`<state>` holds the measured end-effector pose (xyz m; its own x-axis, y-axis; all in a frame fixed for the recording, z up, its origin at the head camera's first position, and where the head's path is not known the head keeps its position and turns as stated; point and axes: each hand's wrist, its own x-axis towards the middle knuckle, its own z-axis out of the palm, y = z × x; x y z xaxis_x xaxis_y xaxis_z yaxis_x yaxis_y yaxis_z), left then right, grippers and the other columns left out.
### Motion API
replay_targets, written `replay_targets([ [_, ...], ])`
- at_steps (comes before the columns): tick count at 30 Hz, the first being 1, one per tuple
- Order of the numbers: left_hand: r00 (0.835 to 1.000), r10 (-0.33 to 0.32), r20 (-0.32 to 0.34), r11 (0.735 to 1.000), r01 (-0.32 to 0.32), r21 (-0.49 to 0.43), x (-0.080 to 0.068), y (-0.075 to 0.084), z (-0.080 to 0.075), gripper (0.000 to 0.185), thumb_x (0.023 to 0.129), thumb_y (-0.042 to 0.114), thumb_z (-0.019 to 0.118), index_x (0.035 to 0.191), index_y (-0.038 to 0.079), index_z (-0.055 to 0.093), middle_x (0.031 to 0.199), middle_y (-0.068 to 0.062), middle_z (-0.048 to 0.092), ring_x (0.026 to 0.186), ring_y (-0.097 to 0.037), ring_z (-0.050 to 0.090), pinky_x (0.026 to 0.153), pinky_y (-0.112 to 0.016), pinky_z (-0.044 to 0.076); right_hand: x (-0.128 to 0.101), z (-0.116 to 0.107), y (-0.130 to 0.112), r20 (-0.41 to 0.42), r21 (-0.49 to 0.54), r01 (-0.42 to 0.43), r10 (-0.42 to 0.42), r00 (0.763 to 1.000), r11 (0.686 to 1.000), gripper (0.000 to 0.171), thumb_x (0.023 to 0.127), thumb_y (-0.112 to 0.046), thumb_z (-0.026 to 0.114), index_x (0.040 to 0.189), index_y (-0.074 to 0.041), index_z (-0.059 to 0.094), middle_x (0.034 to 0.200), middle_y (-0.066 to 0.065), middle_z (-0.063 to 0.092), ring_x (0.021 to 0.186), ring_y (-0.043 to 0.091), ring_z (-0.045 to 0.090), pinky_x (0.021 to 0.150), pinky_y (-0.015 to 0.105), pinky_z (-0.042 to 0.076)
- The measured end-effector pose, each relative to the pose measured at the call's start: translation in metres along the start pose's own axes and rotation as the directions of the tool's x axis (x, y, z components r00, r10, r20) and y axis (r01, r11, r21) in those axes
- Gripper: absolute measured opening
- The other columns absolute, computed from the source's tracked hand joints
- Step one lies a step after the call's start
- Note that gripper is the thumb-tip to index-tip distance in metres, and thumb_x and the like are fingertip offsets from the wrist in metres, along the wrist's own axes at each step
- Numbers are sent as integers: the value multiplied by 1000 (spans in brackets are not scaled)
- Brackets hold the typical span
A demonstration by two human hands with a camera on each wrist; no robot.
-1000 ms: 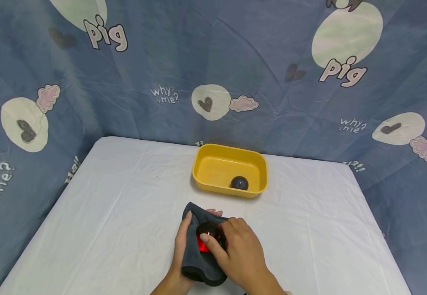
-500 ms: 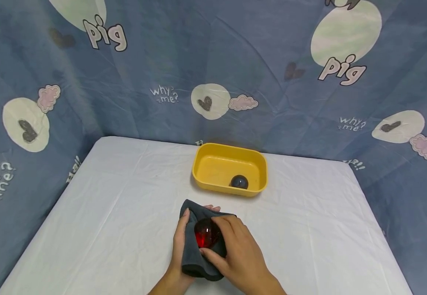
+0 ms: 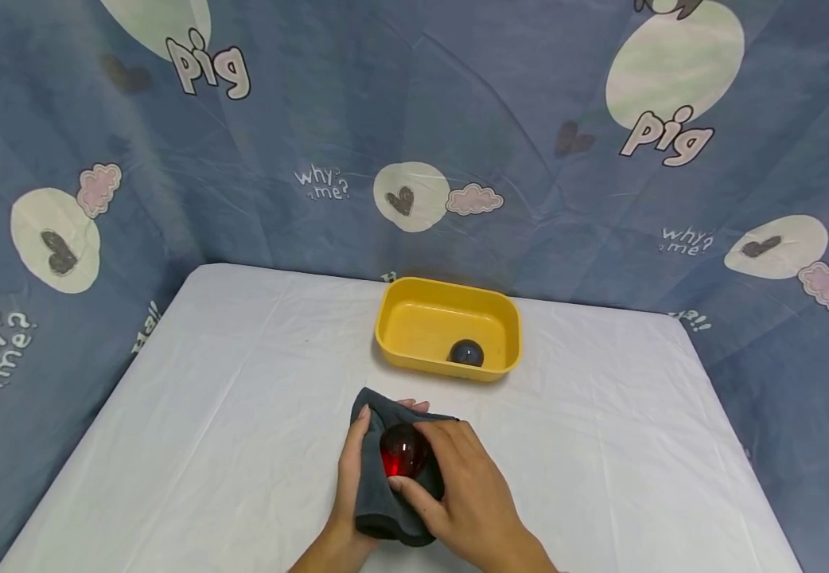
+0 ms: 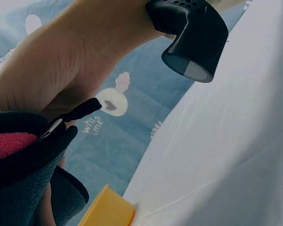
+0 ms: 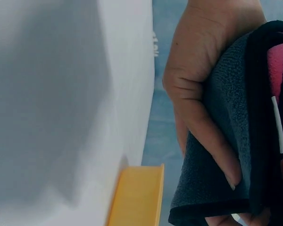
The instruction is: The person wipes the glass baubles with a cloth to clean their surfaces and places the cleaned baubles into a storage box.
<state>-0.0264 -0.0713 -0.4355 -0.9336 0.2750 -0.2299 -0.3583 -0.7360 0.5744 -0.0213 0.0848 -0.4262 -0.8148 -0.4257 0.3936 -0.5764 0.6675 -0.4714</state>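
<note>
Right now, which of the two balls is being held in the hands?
The red ball, cradled in the grey cloth between both hands. The dark ball lies alone in the yellow tub.

There's a yellow tub [image 3: 414,322] sitting toward the back of the white tabletop [image 3: 207,414], with a dark ball [image 3: 466,352] inside it. Behind hangs a blue cartoon curtain [image 3: 515,119] printed with "pig".

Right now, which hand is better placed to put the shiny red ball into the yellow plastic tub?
Probably the right hand: it grips the shiny red ball, while the left hand only holds the dark grey cloth around it. The yellow plastic tub lies straight ahead.
</note>
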Motion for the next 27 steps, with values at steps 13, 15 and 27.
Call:
replay_targets([
  [13, 999, -46, -6, 999, 46, -12, 0, -2, 0, 72, 108, 65, 30, 153, 9, 30, 157, -7, 43, 141, -20, 43, 117, -35, 37, 1, 5, -3, -60, -79, -117, 113, 992, 990, 50, 99, -60, 64, 108, -12, 74, 97, -8, 64, 93, 10, 50, 79, 29, 51],
  [15, 999, -42, -1, 999, 42, -4, 0, -2, -1, 72, 109, 64, 29, 153, 8, 30, 155, -6, 44, 141, -20, 43, 117, -35, 37, 1, 6, -3, -49, -83, -141, 138, 989, 986, 51, 100, -61, 62, 105, -12, 74, 96, -8, 64, 91, 10, 49, 78, 29, 50],
  [27, 1000, 17, 12, 998, -16, -65, 3, 0, -2, 62, 110, 59, 25, 148, 11, 35, 153, -3, 46, 141, -20, 42, 117, -37, 37, -7, 7, -1, -61, -139, 84, -93, 994, 987, 75, 88, -43, 85, 148, -12, 54, 133, 9, 57, 118, 23, 57, 92, 44, 53],
])
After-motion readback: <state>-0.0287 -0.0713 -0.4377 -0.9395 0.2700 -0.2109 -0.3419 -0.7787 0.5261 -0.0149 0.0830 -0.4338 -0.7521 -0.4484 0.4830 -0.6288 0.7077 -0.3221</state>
